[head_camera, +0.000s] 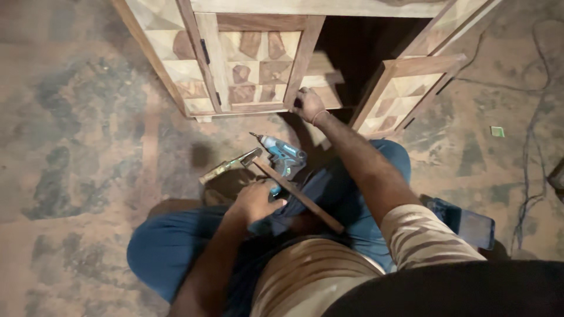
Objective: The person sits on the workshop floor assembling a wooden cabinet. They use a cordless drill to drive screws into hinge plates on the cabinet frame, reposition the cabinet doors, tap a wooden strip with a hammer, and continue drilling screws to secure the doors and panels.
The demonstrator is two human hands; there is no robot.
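Striped fabric of the person's shirt (411, 235) fills the lower frame, above crossed legs in blue trousers (158, 246). Their left hand (257, 201) is clenched around the handle of a teal cordless drill (284, 155) resting on the lap, beside a hammer (235, 162). Farther off, the right hand (308, 104) grips the edge of the wooden cabinet's left door (258, 64); the other door (405, 91) stands ajar.

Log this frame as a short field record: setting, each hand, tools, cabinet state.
setting: person seated on a dusty floor facing a wooden cabinet
left hand: grip closed on a teal cordless drill
right hand: on the edge of the left cabinet door
right cabinet door: swung open
tools: try square lying across the lap
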